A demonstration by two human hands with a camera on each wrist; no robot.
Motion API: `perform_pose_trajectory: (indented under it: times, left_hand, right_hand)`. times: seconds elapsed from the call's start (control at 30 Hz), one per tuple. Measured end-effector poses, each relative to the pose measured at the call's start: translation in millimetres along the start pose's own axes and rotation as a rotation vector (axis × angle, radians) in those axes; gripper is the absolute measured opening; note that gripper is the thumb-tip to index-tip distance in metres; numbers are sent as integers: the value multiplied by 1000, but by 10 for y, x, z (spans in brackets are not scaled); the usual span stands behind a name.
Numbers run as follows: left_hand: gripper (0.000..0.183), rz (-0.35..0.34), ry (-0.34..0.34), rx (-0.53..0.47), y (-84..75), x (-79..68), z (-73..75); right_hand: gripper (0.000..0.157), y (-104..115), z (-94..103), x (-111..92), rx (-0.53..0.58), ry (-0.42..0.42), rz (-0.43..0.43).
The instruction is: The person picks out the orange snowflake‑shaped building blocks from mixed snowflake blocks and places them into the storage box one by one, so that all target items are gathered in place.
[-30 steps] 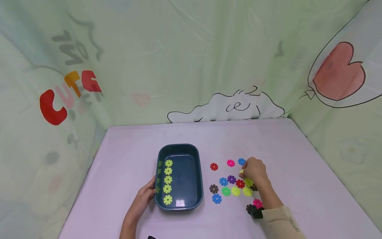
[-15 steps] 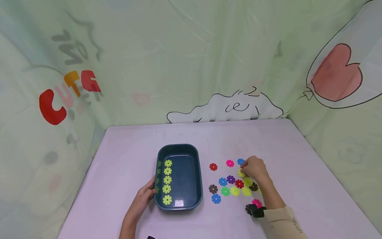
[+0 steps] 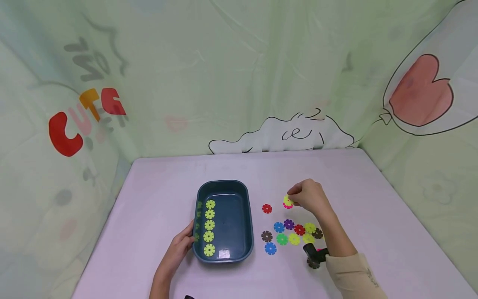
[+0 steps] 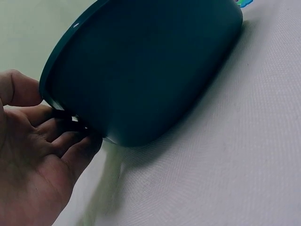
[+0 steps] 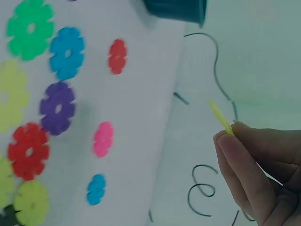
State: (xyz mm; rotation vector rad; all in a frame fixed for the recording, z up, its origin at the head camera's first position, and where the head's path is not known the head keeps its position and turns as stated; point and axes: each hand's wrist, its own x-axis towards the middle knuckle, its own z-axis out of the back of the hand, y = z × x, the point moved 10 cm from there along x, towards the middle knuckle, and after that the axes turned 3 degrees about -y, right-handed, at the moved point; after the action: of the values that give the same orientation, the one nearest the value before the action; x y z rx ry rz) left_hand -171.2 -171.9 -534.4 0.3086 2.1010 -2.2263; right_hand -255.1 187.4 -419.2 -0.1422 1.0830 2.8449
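Note:
A dark blue-green plastic tray [image 3: 231, 220] lies on the table, with several yellow snowflake discs [image 3: 209, 224] in a column along its left side. My left hand [image 3: 177, 246] grips the tray's left edge; in the left wrist view its thumb [image 4: 23, 89] is at the rim and its fingers are under it. Between thumb and fingers, my right hand [image 3: 310, 198] pinches one yellow snowflake disc [image 5: 218, 117], raised above the table. In the head view that disc overlaps a pink disc [image 3: 287, 206]. A blue disc [image 5: 96, 189] is hidden behind the right hand in the head view.
Right of the tray lie loose snowflake discs: a red one [image 3: 267, 208], a purple one [image 3: 289, 224], a green one [image 3: 282, 239], plus several blue, brown and yellow. The right wrist's black camera [image 3: 315, 253] partly covers a pink and a brown disc. A printed curtain [image 3: 239, 83] stands behind the table.
My right hand has picked up a yellow disc from the group and carried it up and to the left, over the pink disc. The left hand and tray have stayed put.

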Motion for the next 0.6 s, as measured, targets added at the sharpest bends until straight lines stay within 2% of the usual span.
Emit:
perform_pose_trajectory:
  times: [0.13, 0.3, 0.6]
  left_hand:
    - [58, 2, -6, 5, 15, 7, 8]
    - [59, 12, -2, 22, 31, 13, 12]
    - [58, 6, -4, 23, 14, 10, 17]
  right_hand:
    - [18, 171, 17, -11, 6, 8, 18]
    - [18, 284, -8, 0, 14, 19, 33]
    - [16, 622, -122, 101, 38, 22, 109]
